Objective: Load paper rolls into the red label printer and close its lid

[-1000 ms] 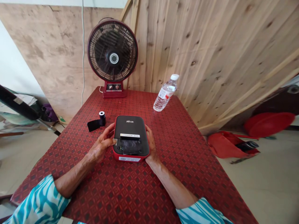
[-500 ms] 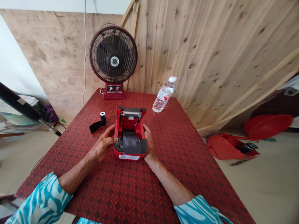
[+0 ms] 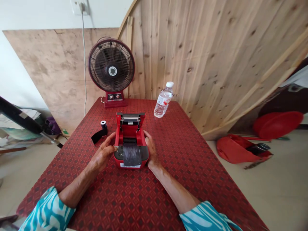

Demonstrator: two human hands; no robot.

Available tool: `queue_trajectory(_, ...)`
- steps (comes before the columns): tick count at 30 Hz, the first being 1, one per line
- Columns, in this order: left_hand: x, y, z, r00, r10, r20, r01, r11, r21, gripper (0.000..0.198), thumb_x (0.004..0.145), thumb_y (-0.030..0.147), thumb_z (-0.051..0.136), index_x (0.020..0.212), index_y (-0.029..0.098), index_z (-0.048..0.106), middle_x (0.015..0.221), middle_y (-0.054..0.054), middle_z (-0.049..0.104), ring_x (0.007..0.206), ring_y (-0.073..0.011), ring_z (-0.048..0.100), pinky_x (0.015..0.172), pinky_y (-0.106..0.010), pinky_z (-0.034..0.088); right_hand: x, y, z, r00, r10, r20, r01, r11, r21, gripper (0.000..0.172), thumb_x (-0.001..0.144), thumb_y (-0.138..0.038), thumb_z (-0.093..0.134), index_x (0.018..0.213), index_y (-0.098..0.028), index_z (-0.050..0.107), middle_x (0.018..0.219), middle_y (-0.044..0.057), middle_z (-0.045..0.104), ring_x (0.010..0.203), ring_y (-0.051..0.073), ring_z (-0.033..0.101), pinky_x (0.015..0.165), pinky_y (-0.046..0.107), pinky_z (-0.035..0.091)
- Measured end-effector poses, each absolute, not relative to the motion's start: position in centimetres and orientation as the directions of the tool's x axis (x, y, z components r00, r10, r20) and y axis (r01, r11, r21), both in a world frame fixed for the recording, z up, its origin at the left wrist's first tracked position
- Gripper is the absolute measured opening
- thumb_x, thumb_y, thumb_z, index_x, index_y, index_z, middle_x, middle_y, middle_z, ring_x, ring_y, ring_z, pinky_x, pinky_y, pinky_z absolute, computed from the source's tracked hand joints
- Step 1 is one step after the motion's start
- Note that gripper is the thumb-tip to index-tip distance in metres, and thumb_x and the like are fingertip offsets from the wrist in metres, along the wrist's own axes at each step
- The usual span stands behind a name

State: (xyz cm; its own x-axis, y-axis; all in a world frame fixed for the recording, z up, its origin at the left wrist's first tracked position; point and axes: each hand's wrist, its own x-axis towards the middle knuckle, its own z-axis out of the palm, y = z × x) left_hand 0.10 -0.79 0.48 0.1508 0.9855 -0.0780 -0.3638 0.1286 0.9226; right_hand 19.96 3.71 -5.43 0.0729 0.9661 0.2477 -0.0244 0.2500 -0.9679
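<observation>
The small red printer (image 3: 130,150) sits in the middle of the desk (image 3: 192,154) with its lid (image 3: 130,123) tipped up and back and a dark paper strip (image 3: 132,154) over its front lip, so the step in hand looks like work on the open paper bay. The left hand (image 3: 104,154) pinches its near-left corner and the right hand (image 3: 150,150) clasps its right wall (neither is free); reaching inside would call for one to let go.
</observation>
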Motion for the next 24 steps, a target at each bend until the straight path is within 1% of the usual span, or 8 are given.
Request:
queue_trajectory(3, -0.5, -0.6, 1.1, 0.020, 0.999, 0.025, -0.167, -0.021, 0.986, 0.065, 0.068, 0.025, 0.069, 0.132, 0.024, 0.057, 0.143, -0.007, 0.053, 0.135, -0.0325, 0.044, 0.109, -0.043, 0.038, 19.9, 3.7, -5.3, 0.069, 0.981, 0.181, -0.091, 0.187, -0.978, 0.051, 0.089, -0.056, 0.044, 0.129, -0.026, 0.056, 0.139, 0.005, 0.055, 0.132, 0.024, 0.047, 0.113, 0.044, 0.036)
queue_trajectory(5, -0.7, -0.1, 2.2, -0.028, 0.986, 0.162, 0.042, -0.161, 0.986, 0.052, 0.073, 0.028, 0.070, 0.124, 0.024, 0.063, 0.138, -0.007, 0.058, 0.132, -0.0306, 0.047, 0.112, -0.043, 0.035, 19.9, 3.8, -5.3, 0.068, 0.982, 0.174, -0.118, 0.181, -0.976, 0.051, 0.089, -0.057, 0.045, 0.129, -0.026, 0.056, 0.138, 0.005, 0.055, 0.132, 0.024, 0.047, 0.114, 0.044, 0.034)
queue_trajectory(8, -0.1, 1.5, 4.4, 0.190, 0.932, 0.308, 0.339, -0.356, 0.871, 0.026, 0.083, 0.031, 0.062, 0.105, 0.025, 0.074, 0.118, -0.007, 0.070, 0.115, -0.0276, 0.061, 0.105, -0.041, 0.042, 20.0, 3.8, -5.4, 0.051, 0.978, 0.200, -0.150, 0.206, -0.967, 0.050, 0.089, -0.056, 0.045, 0.129, -0.027, 0.055, 0.136, 0.005, 0.056, 0.131, 0.023, 0.048, 0.114, 0.044, 0.033)
queue_trajectory(10, 0.7, 3.0, 5.6, 0.408, 0.870, 0.278, 0.457, -0.458, 0.762, 0.022, 0.083, 0.029, 0.060, 0.097, 0.027, 0.076, 0.105, -0.005, 0.074, 0.102, -0.0264, 0.067, 0.097, -0.038, 0.047, 20.0, 3.6, -5.2, 0.034, 0.979, 0.203, -0.159, 0.206, -0.966, 0.050, 0.090, -0.057, 0.044, 0.129, -0.027, 0.055, 0.136, 0.005, 0.056, 0.131, 0.023, 0.048, 0.115, 0.044, 0.032)
queue_trajectory(12, 1.6, 4.7, 6.1, 0.527, 0.825, 0.203, 0.535, -0.508, 0.675, 0.020, 0.077, 0.026, 0.063, 0.091, 0.029, 0.077, 0.094, -0.004, 0.076, 0.092, -0.0264, 0.069, 0.090, -0.037, 0.049, 20.1, 3.5, -5.0, 0.026, 0.981, 0.190, -0.152, 0.192, -0.969, 0.050, 0.090, -0.056, 0.044, 0.129, -0.027, 0.055, 0.136, 0.005, 0.056, 0.131, 0.023, 0.048, 0.115, 0.044, 0.032)
queue_trajectory(16, 2.8, 7.0, 5.9, 0.525, 0.851, -0.008, 0.752, -0.460, 0.472, 0.019, 0.068, 0.019, 0.066, 0.082, 0.029, 0.074, 0.077, -0.003, 0.074, 0.080, -0.0268, 0.069, 0.082, -0.035, 0.049, 20.1, 3.5, -4.7, 0.033, 0.977, 0.211, -0.144, 0.213, -0.966, 0.051, 0.090, -0.057, 0.044, 0.129, -0.026, 0.056, 0.138, 0.005, 0.056, 0.130, 0.022, 0.048, 0.114, 0.042, 0.034)
queue_trajectory(18, 3.1, 7.5, 6.0, 0.523, 0.848, -0.088, 0.800, -0.452, 0.393, 0.018, 0.067, 0.017, 0.066, 0.080, 0.028, 0.072, 0.075, -0.004, 0.073, 0.080, -0.0279, 0.069, 0.080, -0.036, 0.048, 20.1, 3.6, -4.9, 0.038, 0.975, 0.219, -0.150, 0.223, -0.963, 0.051, 0.090, -0.057, 0.044, 0.129, -0.026, 0.056, 0.137, 0.005, 0.057, 0.129, 0.022, 0.049, 0.113, 0.042, 0.035)
queue_trajectory(24, 3.2, 6.8, 7.2, 0.559, 0.820, -0.121, 0.784, -0.476, 0.399, 0.021, 0.066, 0.017, 0.068, 0.086, 0.025, 0.067, 0.085, -0.005, 0.071, 0.082, -0.0288, 0.067, 0.078, -0.036, 0.048, 20.0, 3.8, -5.2, 0.038, 0.967, 0.251, -0.155, 0.254, -0.955, 0.049, 0.090, -0.057, 0.045, 0.128, -0.028, 0.057, 0.135, 0.004, 0.058, 0.128, 0.023, 0.050, 0.113, 0.044, 0.035)
